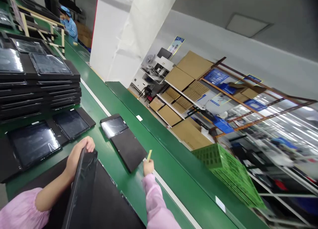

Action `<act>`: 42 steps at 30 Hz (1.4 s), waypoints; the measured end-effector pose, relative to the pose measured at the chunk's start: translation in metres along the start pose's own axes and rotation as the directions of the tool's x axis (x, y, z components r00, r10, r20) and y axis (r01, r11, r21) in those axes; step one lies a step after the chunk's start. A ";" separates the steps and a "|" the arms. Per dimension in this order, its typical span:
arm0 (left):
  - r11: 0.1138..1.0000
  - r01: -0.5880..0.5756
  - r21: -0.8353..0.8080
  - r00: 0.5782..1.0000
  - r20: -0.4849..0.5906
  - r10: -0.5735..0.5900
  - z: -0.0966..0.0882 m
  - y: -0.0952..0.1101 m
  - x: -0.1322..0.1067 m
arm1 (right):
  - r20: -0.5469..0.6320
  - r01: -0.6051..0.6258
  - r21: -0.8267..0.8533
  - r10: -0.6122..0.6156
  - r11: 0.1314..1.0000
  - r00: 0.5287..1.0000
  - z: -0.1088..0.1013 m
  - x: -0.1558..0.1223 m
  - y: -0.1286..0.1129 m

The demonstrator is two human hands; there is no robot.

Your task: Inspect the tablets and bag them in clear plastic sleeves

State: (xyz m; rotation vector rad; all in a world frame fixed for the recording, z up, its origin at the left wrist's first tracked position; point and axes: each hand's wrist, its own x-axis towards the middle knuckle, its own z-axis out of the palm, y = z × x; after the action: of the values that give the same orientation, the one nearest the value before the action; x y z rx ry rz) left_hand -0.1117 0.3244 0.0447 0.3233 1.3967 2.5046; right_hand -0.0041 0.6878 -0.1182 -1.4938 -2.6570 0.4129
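Note:
My left hand point(80, 154) is wrapped round the top edge of a black, glossy flat panel point(83, 186), tilted up on its side near my body. Beneath and beside it lies a large dark foam sheet point(109, 199). My right hand point(148, 166), reaching forward over the green table, pinches a small yellow strip point(149, 154). Just beyond that hand is a black foam tray point(129, 147) with one screen panel point(114, 127) at its far end. Left of my left hand, two more screen panels, a larger one point(33, 144) and a smaller one point(71, 123), rest on dark foam.
A tall stack of foam trays with screens point(39, 93) stands at the left. The green bench point(99, 96) runs away diagonally with a white line along it. Green plastic crates point(228, 172) and carton shelves point(171, 106) are at right. A co-worker in blue point(71, 25) sits far back.

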 end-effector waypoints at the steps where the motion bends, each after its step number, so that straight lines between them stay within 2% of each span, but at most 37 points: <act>1: 1.000 0.001 0.003 1.000 0.003 -0.002 0.001 0.001 0.000 | 0.005 -0.031 0.013 0.031 0.999 0.999 0.000 0.002 -0.007; 3: 1.000 -0.002 0.025 1.000 0.011 0.002 0.004 0.004 -0.001 | 0.031 -0.041 0.043 0.040 0.998 0.999 0.001 0.004 -0.024; 7: 0.995 -0.044 0.088 0.998 0.038 0.041 0.008 0.006 0.000 | 0.178 0.092 0.105 -0.110 0.990 0.978 -0.009 -0.007 -0.061; 9: 0.992 -0.074 0.107 0.996 0.057 0.068 0.012 0.008 0.000 | 0.271 0.164 0.142 -0.197 0.976 0.942 -0.026 -0.021 -0.070; 11: 0.984 -0.094 0.149 0.993 0.084 0.082 0.019 0.009 -0.001 | 0.334 0.213 0.186 -0.265 0.959 0.904 -0.053 -0.044 -0.070; 14: 0.963 -0.131 0.237 0.984 0.150 0.097 0.034 0.012 -0.003 | 0.360 0.252 0.258 -0.335 0.933 0.871 -0.104 -0.100 -0.057; 17: 0.945 -0.187 0.267 0.963 0.242 0.122 0.054 0.016 -0.010 | 0.309 0.285 0.375 -0.409 0.882 0.859 -0.153 -0.186 -0.043; 20: 0.936 -0.250 0.246 0.921 0.359 0.152 0.075 0.021 -0.024 | 0.083 0.333 0.709 -0.542 0.622 0.836 -0.178 -0.280 -0.044; 22: 0.931 -0.292 0.217 0.877 0.448 0.171 0.087 0.025 -0.035 | -0.061 0.352 0.797 -0.515 0.491 0.855 -0.179 -0.330 -0.055; 23: 0.929 -0.311 0.201 0.853 0.489 0.179 0.093 0.026 -0.041 | -0.111 0.355 0.814 -0.477 0.460 0.872 -0.175 -0.348 -0.063; 25: 0.925 -0.337 0.176 0.805 0.563 0.187 0.101 0.028 -0.052 | -0.179 0.351 0.824 -0.383 0.445 0.906 -0.164 -0.371 -0.079; 29: 0.943 -0.310 0.122 0.735 0.660 0.157 0.110 0.026 -0.066 | -0.280 0.330 0.820 -0.174 0.468 0.944 -0.140 -0.386 -0.100; 32: 0.957 -0.280 0.071 0.719 0.676 0.160 0.112 0.024 -0.071 | -0.364 0.353 0.822 -0.063 0.447 0.929 -0.130 -0.393 -0.106; 35: 0.959 -0.279 0.053 0.724 0.668 0.173 0.111 0.024 -0.077 | -0.435 0.404 0.820 -0.016 0.407 0.900 -0.126 -0.401 -0.109; 42: 0.964 -0.262 -0.049 0.704 0.673 0.226 0.107 0.024 -0.086 | -0.419 0.407 0.830 -0.055 0.382 0.906 -0.124 -0.411 -0.110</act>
State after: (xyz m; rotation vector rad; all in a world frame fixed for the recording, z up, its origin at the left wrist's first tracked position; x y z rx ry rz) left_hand 0.0001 0.3701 0.1146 1.3606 1.1440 2.1511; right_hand 0.1447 0.3100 0.0601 -0.6866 -1.7194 1.2110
